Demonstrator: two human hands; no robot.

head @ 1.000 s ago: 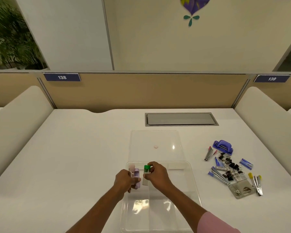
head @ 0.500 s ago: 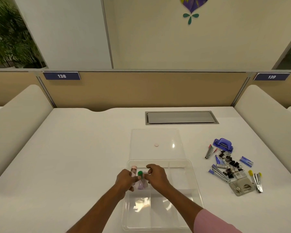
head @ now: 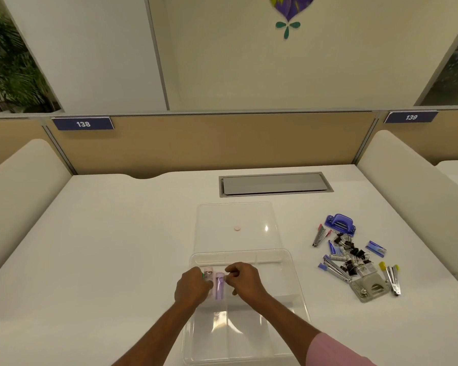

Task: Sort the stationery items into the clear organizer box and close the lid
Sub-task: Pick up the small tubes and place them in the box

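The clear organizer box [head: 300,291] lies open on the white desk in front of me, with its flat clear lid [head: 236,215] just behind it. A pink tube [head: 209,276] and a purple tube [head: 219,286] lie side by side in the box's left compartment. My left hand [head: 192,287] is curled over the pink tube, and a green cap [head: 203,275] peeks out at its fingertips. My right hand [head: 245,280] pinches the top end of the purple tube. To the right of the box sits a pile of stationery [head: 352,257].
The pile holds black binder clips, blue staple boxes, staple removers, a purple hole punch [head: 340,223] and a grey punch [head: 370,287]. A grey cable hatch [head: 275,184] is set into the desk behind the lid. Padded dividers flank the desk on both sides.
Both hands have lowered the tubes into the box's left compartment. The green-capped tube went from my right hand over to my left hand's side, and the purple tube now lies flat.
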